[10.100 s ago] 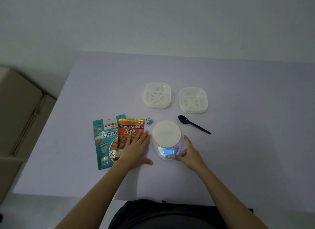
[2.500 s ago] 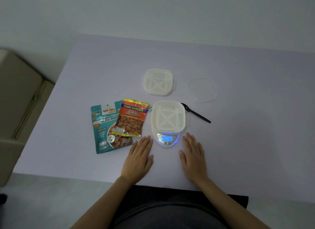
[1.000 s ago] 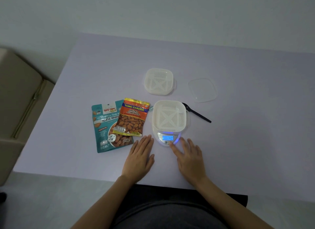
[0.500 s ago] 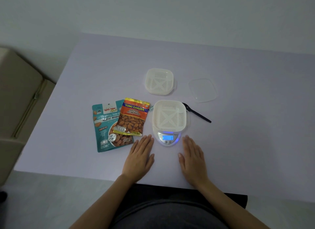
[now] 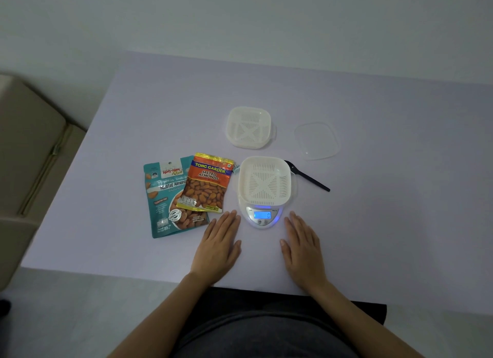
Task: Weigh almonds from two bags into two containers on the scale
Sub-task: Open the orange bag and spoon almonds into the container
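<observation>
Both hands lie flat with straight fingers on the desk (image 5: pixel 386 224), holding nothing: the left hand (image 5: pixel 217 247) near-left of the scale (image 5: pixel 262 217), the right hand (image 5: pixel 302 247) near-right. An open white container (image 5: pixel 264 181) sits on the scale, whose display reads 0. The orange bag (image 5: pixel 206 184) overlaps the teal bag (image 5: pixel 166 197) just left. A second container (image 5: pixel 249 127) stands farther back.
</observation>
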